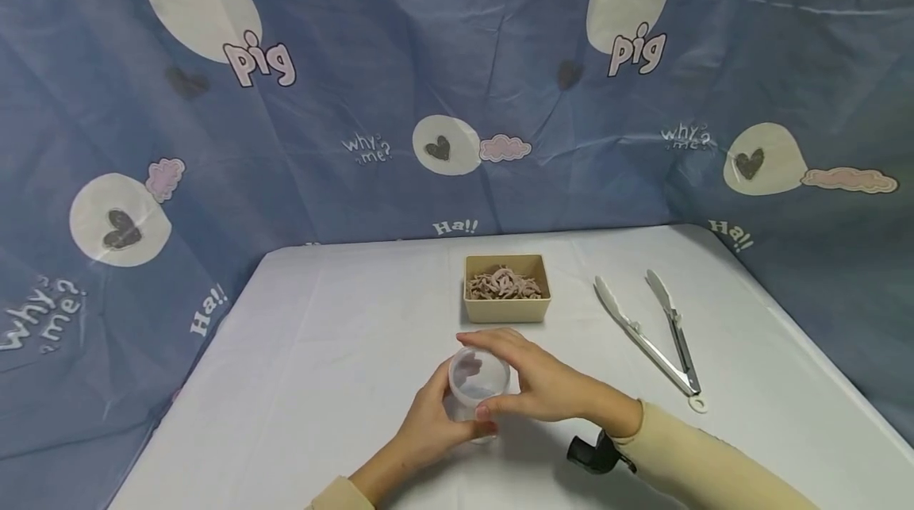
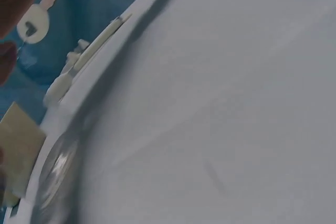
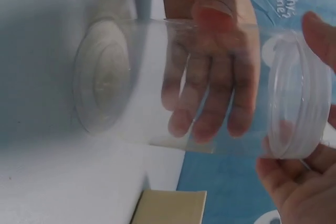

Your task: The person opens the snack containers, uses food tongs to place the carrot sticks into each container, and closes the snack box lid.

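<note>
A clear plastic jar (image 3: 147, 45) stands upright on the white table, with a translucent screw lid (image 3: 302, 103) at its top. My left hand (image 1: 432, 424) grips the jar's body, its fingers showing through the wall in the right wrist view. Around the lid's rim, the thumb and fingers of my right hand (image 1: 546, 383) hold on from the right. Only part of the jar (image 2: 56, 171) shows at the lower left of the left wrist view. No contents show through the jar's wall.
Behind the jar is a tan rectangular box (image 1: 507, 312) filled with brownish, curled strips (image 1: 502, 285). Metal tongs (image 1: 658, 355) with pale tips lie spread on the right. A black device (image 1: 598, 454) hangs below the right sleeve. A blue printed curtain (image 1: 343, 201) borders the table's back.
</note>
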`<state>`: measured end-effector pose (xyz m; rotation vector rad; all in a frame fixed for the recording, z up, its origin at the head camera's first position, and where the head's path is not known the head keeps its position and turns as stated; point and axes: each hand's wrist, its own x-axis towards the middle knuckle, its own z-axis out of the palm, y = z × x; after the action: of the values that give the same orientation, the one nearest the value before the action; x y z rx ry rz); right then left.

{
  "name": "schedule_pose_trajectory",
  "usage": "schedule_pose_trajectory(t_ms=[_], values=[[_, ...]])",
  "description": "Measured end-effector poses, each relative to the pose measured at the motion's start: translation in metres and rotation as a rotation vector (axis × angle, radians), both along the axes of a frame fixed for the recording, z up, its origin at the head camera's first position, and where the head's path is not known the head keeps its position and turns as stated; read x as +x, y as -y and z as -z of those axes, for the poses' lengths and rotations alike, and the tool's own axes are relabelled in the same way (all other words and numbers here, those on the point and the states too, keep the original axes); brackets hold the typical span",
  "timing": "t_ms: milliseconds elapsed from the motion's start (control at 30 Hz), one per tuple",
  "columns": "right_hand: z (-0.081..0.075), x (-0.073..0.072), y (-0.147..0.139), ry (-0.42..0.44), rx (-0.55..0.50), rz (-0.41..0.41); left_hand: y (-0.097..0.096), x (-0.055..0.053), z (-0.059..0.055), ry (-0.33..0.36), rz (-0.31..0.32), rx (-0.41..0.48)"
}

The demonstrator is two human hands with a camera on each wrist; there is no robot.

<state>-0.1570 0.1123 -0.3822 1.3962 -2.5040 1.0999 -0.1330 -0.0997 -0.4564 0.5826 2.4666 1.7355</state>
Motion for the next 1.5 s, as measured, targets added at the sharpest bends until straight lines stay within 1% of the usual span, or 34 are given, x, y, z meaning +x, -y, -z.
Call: schedule_pose_trajectory(t_ms=[100, 167, 200, 267, 333, 433, 500, 533, 600, 667, 733, 767, 833, 933, 1000, 1067, 1167, 1300, 1400, 1467, 1500], values=[[-0.001, -0.002, -0.001, 0.033, -0.006, -0.067, 0.005, -0.005, 0.001, 0.038, 0.073, -0.001], [-0.002, -0.002, 0.000, 0.050, 0.003, -0.097, 0.007, -0.007, 0.002, 0.062, 0.095, 0.009], [-0.003, -0.002, 0.000, 0.046, 0.012, -0.097, 0.007, -0.007, 0.002, 0.073, 0.093, 0.013], [-0.004, 0.000, 0.001, 0.022, 0.027, -0.067, 0.004, -0.005, 0.003, 0.076, 0.069, 0.016], [-0.005, 0.001, 0.002, -0.018, 0.045, -0.016, 0.000, -0.002, 0.002, 0.071, 0.027, 0.023], [-0.007, 0.003, 0.004, -0.112, 0.065, 0.051, -0.007, 0.005, 0.001, 0.037, -0.040, 0.011], [-0.007, 0.003, 0.005, -0.156, 0.073, 0.058, -0.008, 0.007, 0.000, 0.023, -0.053, 0.003], [-0.007, 0.003, 0.005, -0.162, 0.074, 0.050, -0.007, 0.007, 0.000, 0.023, -0.045, 0.003], [-0.008, 0.003, 0.005, -0.149, 0.070, 0.008, -0.004, 0.005, -0.001, 0.039, -0.003, 0.002], [-0.009, 0.003, 0.004, -0.103, 0.071, -0.049, 0.001, 0.003, 0.000, 0.066, 0.055, 0.004], [-0.011, 0.003, 0.004, -0.054, 0.076, -0.103, 0.004, 0.001, 0.000, 0.093, 0.086, 0.014], [-0.011, 0.003, 0.004, -0.048, 0.080, -0.119, 0.004, 0.002, 0.001, 0.096, 0.092, 0.015], [-0.012, 0.004, 0.004, -0.049, 0.092, -0.107, 0.002, 0.004, 0.002, 0.088, 0.067, 0.018], [-0.012, 0.005, 0.004, -0.107, 0.114, -0.024, -0.005, 0.009, 0.002, 0.054, -0.009, 0.010], [-0.012, 0.005, 0.005, -0.136, 0.128, 0.027, -0.009, 0.011, 0.002, 0.034, -0.048, 0.006], [-0.012, 0.005, 0.005, -0.157, 0.137, 0.044, -0.010, 0.012, 0.001, 0.020, -0.058, -0.004], [-0.012, 0.005, 0.005, -0.155, 0.135, 0.015, -0.007, 0.010, 0.001, 0.033, -0.022, 0.004], [-0.013, 0.004, 0.005, -0.146, 0.123, -0.058, 0.001, 0.004, 0.001, 0.060, 0.066, 0.005], [-0.013, 0.004, 0.006, -0.108, 0.117, -0.107, 0.005, 0.001, 0.001, 0.064, 0.117, 0.006], [-0.014, 0.004, 0.006, -0.081, 0.119, -0.118, 0.005, 0.001, 0.001, 0.062, 0.124, 0.020], [-0.014, 0.005, 0.006, -0.068, 0.122, -0.113, 0.004, 0.001, 0.001, 0.061, 0.114, 0.024]])
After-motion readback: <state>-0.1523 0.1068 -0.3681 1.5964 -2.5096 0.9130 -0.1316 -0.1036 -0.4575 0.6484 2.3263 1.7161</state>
